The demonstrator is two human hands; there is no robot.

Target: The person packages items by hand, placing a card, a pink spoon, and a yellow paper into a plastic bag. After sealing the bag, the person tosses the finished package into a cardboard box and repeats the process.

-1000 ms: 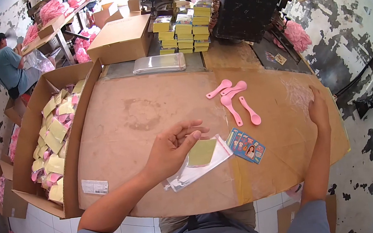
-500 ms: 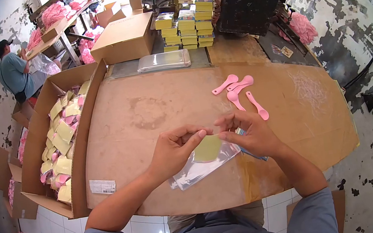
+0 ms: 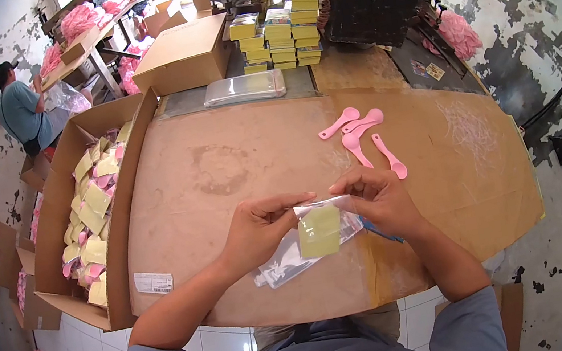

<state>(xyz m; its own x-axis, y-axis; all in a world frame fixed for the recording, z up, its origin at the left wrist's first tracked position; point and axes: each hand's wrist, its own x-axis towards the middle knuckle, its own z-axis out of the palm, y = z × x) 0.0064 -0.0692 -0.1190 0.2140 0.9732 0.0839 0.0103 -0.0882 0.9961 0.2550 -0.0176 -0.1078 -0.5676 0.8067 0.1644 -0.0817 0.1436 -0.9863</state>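
My left hand (image 3: pixel 261 228) and my right hand (image 3: pixel 382 202) pinch the two upper corners of a small clear plastic bag (image 3: pixel 321 204). A pale yellow card (image 3: pixel 320 232) shows through the bag, hanging upright between my hands. Below it, more clear plastic bags (image 3: pixel 282 265) lie on the cardboard-covered table. Something blue (image 3: pixel 384 234), partly hidden by my right hand and wrist, lies beside them. Several pink plastic spoons (image 3: pixel 354 136) lie beyond my right hand, one of them (image 3: pixel 390 157) apart from the others.
A long open carton (image 3: pixel 128 222) at the left holds many packets of yellow cards and pink pieces. At the back stand a closed carton (image 3: pixel 181 55), stacks of yellow cards (image 3: pixel 278 35), a pile of clear bags (image 3: pixel 245 88) and a dark machine (image 3: pixel 371 3). Another person (image 3: pixel 23 110) sits at far left.
The yellow card now hangs lower and flatter, seen through the clear bag. My fingers have shifted to the bag's top corners, and the bag is stretched between them.
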